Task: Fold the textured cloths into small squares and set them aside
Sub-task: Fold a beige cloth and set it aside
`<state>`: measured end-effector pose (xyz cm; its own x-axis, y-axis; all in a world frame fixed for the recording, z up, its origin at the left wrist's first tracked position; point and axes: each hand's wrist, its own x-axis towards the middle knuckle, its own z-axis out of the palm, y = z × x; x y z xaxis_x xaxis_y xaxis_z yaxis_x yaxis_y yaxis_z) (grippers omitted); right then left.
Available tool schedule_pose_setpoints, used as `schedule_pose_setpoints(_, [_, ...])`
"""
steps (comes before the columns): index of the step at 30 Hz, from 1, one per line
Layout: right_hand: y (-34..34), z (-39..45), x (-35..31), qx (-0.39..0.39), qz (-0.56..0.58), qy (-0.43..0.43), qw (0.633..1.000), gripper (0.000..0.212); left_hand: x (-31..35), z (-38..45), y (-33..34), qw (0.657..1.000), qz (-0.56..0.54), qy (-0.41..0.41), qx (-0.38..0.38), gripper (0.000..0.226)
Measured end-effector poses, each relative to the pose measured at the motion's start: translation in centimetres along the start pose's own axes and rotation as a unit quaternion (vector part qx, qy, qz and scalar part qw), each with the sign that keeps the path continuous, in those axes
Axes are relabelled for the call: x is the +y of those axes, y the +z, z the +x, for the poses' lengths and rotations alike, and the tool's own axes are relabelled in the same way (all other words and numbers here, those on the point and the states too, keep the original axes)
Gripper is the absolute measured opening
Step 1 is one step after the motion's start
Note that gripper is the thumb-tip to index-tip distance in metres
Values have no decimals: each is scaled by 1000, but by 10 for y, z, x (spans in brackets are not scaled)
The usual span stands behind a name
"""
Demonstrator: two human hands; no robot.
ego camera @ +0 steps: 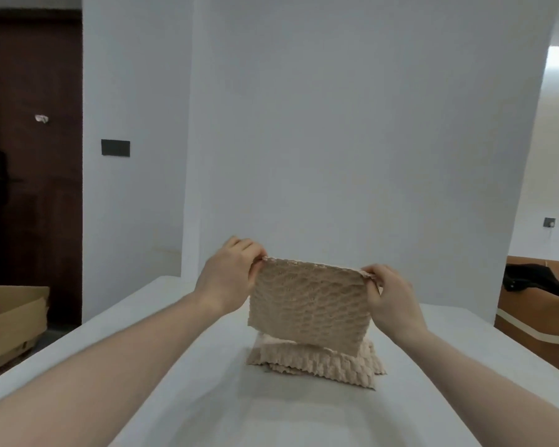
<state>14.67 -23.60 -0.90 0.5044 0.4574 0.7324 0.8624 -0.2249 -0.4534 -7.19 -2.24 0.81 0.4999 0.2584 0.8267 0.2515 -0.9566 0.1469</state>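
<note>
A beige textured cloth (307, 304) hangs in the air above the white table (162, 366), held up by its two top corners. My left hand (229, 275) pinches the top left corner and my right hand (388, 295) pinches the top right corner. The cloth hangs as a doubled rectangle, its lower edge just above a small pile of more beige textured cloths (317, 359) lying on the table. The hanging cloth hides the back of that pile.
A white wall stands right behind the table's far end. A cardboard box (10, 321) sits on the floor at the left by a dark wooden door (33, 150). At the right is a brown box (536, 317) with a black garment (536, 279) draped on it.
</note>
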Motion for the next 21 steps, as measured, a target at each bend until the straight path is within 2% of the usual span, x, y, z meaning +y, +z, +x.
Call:
schedule_pose_setpoints(5, [-18, -2, -44, 40, 49, -20, 998, 28, 5, -4, -62, 998, 25, 22, 51, 8])
schedule_pose_setpoints(9, [-20, -12, -75, 44, 110, -2, 993, 26, -5, -17, -100, 997, 35, -1, 67, 9])
schedule_pose_setpoints(12, [-10, -20, -90, 35, 156, 20, 987, 22, -19, -29, -116, 998, 27, -49, 36, 17])
schedule_pose_setpoints(15, [8, -28, -93, -5, 163, 45, 986, 19, -35, -43, -115, 994, 43, -96, -9, 18])
schedule_pose_setpoints(21, [53, -45, -73, -76, 125, 103, 984, 20, -71, -74, -67, 968, 46, -205, -136, 8])
